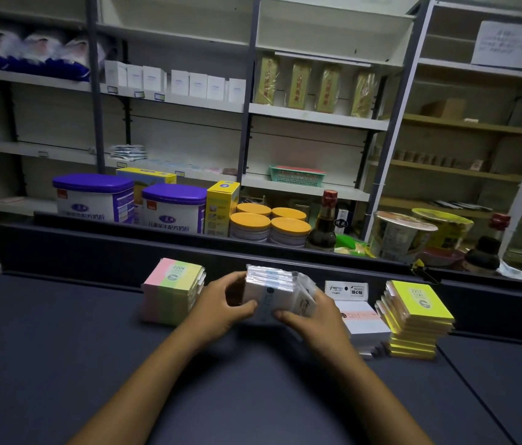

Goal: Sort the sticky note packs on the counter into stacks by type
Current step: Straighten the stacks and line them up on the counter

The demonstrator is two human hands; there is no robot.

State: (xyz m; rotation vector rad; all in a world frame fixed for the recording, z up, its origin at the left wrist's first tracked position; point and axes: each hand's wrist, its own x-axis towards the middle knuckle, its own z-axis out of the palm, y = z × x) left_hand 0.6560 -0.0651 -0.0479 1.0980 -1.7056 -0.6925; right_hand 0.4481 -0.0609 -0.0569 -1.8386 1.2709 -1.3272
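A person's two bare forearms reach forward over a dark blue counter (pixel 60 348). Both hands hold one stack of white sticky note packs (pixel 274 292) in clear wrappers, at the centre of the counter near its raised back edge. The left hand (pixel 221 303) grips the stack's left side, fingers curled round it and the thumb pressing its front. The right hand (pixel 309 316) grips the right side, its thumb along the lower front edge. The top packs in the stack are fanned and slightly askew. Whether the stack rests on the counter or is lifted cannot be told.

Just left of the white stack stands a stack of pastel packs (pixel 171 292) striped pink, green and yellow, its top label reading 2209. To the right of the white stack, just beside the right hand, lies a low stack of white packs with an orange band (pixel 364 319), with a white header card behind it. Further right of the white stack, close beside that low stack, stands a tall, uneven stack of bright yellow packs (pixel 417 319).

Behind the counter's back edge, beyond the white stack, sit two purple-lidded milk powder tins (pixel 173 208), four orange-lidded jars (pixel 269 224), a dark sauce bottle (pixel 324 223) and instant noodle bowls (pixel 401 234), with metal shelving (pixel 317 117) behind them.
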